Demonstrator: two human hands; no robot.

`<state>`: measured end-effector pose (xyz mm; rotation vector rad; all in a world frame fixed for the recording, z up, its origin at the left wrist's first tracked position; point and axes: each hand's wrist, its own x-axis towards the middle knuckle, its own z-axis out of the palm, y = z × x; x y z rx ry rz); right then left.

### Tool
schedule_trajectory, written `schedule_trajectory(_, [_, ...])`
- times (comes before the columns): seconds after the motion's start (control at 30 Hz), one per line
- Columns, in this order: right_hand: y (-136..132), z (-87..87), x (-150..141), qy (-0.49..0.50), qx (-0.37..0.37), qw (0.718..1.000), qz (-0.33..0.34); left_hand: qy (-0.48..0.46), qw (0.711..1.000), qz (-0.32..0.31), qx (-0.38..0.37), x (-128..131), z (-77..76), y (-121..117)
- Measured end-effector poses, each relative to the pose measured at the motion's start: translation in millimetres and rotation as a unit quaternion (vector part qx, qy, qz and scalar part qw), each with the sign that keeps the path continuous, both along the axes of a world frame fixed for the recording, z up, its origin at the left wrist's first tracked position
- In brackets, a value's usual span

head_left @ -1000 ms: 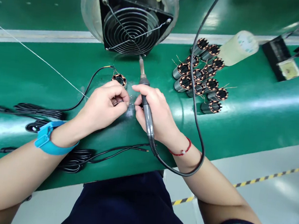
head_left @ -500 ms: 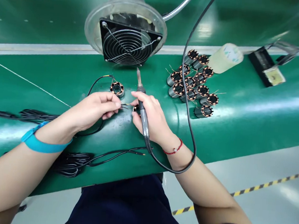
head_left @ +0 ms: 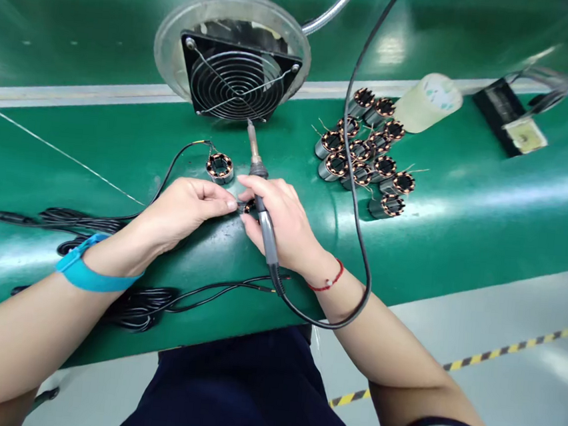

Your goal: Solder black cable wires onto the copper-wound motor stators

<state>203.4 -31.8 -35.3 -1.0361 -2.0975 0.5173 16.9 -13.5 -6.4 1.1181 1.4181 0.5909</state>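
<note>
My right hand [head_left: 287, 223] is closed around a soldering iron [head_left: 268, 235], its tip pointing up toward the fan. A motor stator [head_left: 248, 207] with copper windings sits between my hands, mostly covered by my right fingers and the iron. My left hand [head_left: 188, 209] pinches at the left side of this stator with thumb and forefinger; whether wire ends are also in those fingers is hidden. Just beyond them, another stator [head_left: 220, 168] stands upright on the green bench, joined to a black cable [head_left: 172, 169].
A fume fan [head_left: 239, 85] with a wire guard hangs ahead. Several stators [head_left: 360, 150] stand at the right, beside a tape roll [head_left: 428, 103] and a black stand with a sponge [head_left: 511, 121]. Coiled black cables [head_left: 139, 306] lie near the front edge. The iron's cord [head_left: 359, 213] crosses my right forearm.
My left hand has moved right, up to the stator; the wire ends seen at its fingertips no longer show. My right hand and the soldering iron have shifted slightly left.
</note>
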Motion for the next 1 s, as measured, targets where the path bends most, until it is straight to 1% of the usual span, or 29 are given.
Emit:
schedule_trajectory(0.1, [-1,-1.0,-3,-0.003,0.010,1.000,-0.022,0.006,1.000,-0.012,0.002,0,1.7,-2])
schedule_trajectory(0.2, [-3,-0.1,-6,0.006,-0.005,0.999,-0.054,0.025,0.998,-0.040,0.037,-1,4.6,-1])
schedule_trajectory(0.27, [-5,1.0,-9,0.029,-0.024,0.996,-0.078,0.047,0.993,-0.091,0.063,-2,5.5,0])
schedule_trajectory(0.37, [-7,1.8,-15,0.054,-0.048,0.992,-0.103,0.076,0.975,-0.191,0.089,-2,4.7,1])
schedule_trajectory(0.43, [-8,1.9,-17,0.064,-0.058,0.991,-0.105,0.100,0.964,-0.222,0.109,-2,4.2,1])
schedule_trajectory(0.5, [-7,2.5,-16,0.084,-0.069,0.989,-0.102,0.143,0.954,-0.215,0.151,-5,5.2,3])
schedule_trajectory(0.53, [-7,3.1,-14,0.096,-0.074,0.987,-0.104,0.172,0.948,-0.202,0.176,-7,6.2,4])
schedule_trajectory(0.6, [-5,4.5,-9,0.115,-0.081,0.984,-0.114,0.236,0.934,-0.159,0.218,-11,8.3,6])
schedule_trajectory(0.67, [-4,5.6,-2,0.128,-0.085,0.980,-0.123,0.285,0.923,-0.111,0.234,-12,9.6,7])
schedule_trajectory(0.7, [-3,6.0,2,0.134,-0.085,0.979,-0.127,0.302,0.918,-0.099,0.238,-12,9.9,8])
schedule_trajectory(0.73, [-2,6.3,5,0.139,-0.084,0.978,-0.129,0.318,0.912,-0.102,0.239,-11,10.1,9])
schedule_trajectory(0.77, [-1,6.4,7,0.145,-0.081,0.977,-0.131,0.332,0.906,-0.118,0.233,-10,10.3,10])
schedule_trajectory(0.87, [0,7.4,13,0.152,-0.068,0.977,-0.133,0.358,0.900,-0.179,0.175,-5,13.5,13])
schedule_trajectory(0.93, [0,9.1,16,0.150,-0.062,0.979,-0.126,0.363,0.903,-0.185,0.137,-7,17.7,18])
schedule_trajectory(1.0, [-1,11.4,19,0.145,-0.059,0.980,-0.120,0.373,0.901,-0.181,0.129,-15,21.9,27])
